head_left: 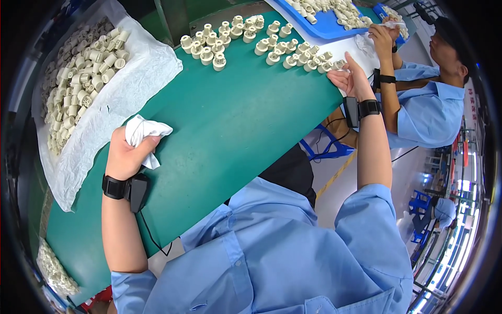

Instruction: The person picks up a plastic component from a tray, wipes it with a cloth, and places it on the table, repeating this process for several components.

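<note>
My left hand (pixel 123 158) is closed around a crumpled white cloth (pixel 148 131), held over the green table on the left. My right hand (pixel 356 82) reaches to the far right, palm turned inward and fingers stretched, with nothing visible in it. Its fingertips are beside the end of a group of cream plastic fittings (pixel 312 64); whether they touch is hard to tell. Another group of such fittings (pixel 207 54) stands upright toward the back of the table. Each has a wide round base and a narrower top.
Loose cream fittings (pixel 83 78) fill a box lined with a white sheet (pixel 141 65) at left. A blue tray (pixel 293 21) of parts lies at the back right. A co-worker (pixel 431 104) sits at right. A bag of parts (pixel 55 269) lies lower left.
</note>
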`<move>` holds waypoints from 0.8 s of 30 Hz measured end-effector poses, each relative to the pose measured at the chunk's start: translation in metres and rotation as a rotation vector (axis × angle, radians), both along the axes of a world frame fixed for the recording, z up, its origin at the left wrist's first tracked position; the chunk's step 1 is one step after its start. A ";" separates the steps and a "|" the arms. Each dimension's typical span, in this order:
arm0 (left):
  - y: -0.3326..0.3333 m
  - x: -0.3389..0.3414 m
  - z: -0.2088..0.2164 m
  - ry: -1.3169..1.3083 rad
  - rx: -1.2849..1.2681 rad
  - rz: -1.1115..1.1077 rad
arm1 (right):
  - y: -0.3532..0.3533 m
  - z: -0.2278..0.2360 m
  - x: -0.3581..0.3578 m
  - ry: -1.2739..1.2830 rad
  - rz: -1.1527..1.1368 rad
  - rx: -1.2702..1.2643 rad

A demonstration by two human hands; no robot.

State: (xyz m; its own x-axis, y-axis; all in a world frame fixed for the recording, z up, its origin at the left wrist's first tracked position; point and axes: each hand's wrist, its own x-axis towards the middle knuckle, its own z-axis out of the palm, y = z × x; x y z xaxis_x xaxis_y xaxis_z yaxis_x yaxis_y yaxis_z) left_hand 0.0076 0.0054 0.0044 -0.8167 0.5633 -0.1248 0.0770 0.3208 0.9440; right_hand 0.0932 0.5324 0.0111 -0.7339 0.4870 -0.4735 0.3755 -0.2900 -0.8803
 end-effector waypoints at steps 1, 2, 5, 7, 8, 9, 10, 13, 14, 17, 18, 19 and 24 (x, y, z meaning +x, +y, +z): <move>0.000 0.000 0.000 -0.002 0.000 -0.001 | 0.003 0.001 -0.003 -0.009 0.035 -0.022; 0.001 -0.001 0.000 0.000 -0.002 -0.005 | 0.004 0.001 -0.005 -0.018 0.070 -0.043; 0.003 -0.002 0.002 0.013 -0.003 -0.017 | 0.008 0.002 -0.003 -0.011 0.080 -0.005; 0.000 0.000 0.002 0.013 -0.001 -0.019 | 0.001 0.003 -0.001 0.002 0.080 0.015; 0.000 0.000 0.003 0.016 0.002 -0.015 | -0.005 0.002 -0.003 0.027 0.058 0.065; 0.000 0.001 0.003 0.025 0.004 -0.012 | -0.012 0.000 -0.005 0.052 0.037 0.115; 0.000 0.002 0.001 0.024 0.012 -0.026 | -0.016 0.000 -0.005 0.078 0.016 0.166; 0.000 -0.002 0.002 0.038 0.043 -0.038 | -0.017 0.006 0.005 0.105 0.000 0.256; 0.000 -0.001 0.003 0.023 0.040 -0.042 | -0.022 0.008 0.007 0.106 0.000 0.296; 0.001 0.003 0.002 -0.023 0.040 -0.031 | -0.043 0.033 0.021 0.244 0.027 0.559; 0.000 0.002 0.002 -0.018 0.044 -0.048 | -0.056 0.044 0.022 0.245 0.045 0.560; -0.001 0.000 0.001 -0.013 0.048 -0.064 | -0.071 0.054 0.022 0.284 0.101 0.593; 0.000 -0.001 0.007 -0.045 0.058 -0.084 | -0.144 0.068 -0.003 0.398 0.294 0.772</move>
State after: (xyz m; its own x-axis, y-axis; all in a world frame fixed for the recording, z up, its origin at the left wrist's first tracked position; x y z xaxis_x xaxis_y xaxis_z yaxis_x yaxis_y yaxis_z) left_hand 0.0062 0.0053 0.0113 -0.7606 0.6370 -0.1256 0.0584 0.2598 0.9639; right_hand 0.0899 0.3881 0.0792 -0.9177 0.3307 0.2201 -0.0316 0.4915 -0.8703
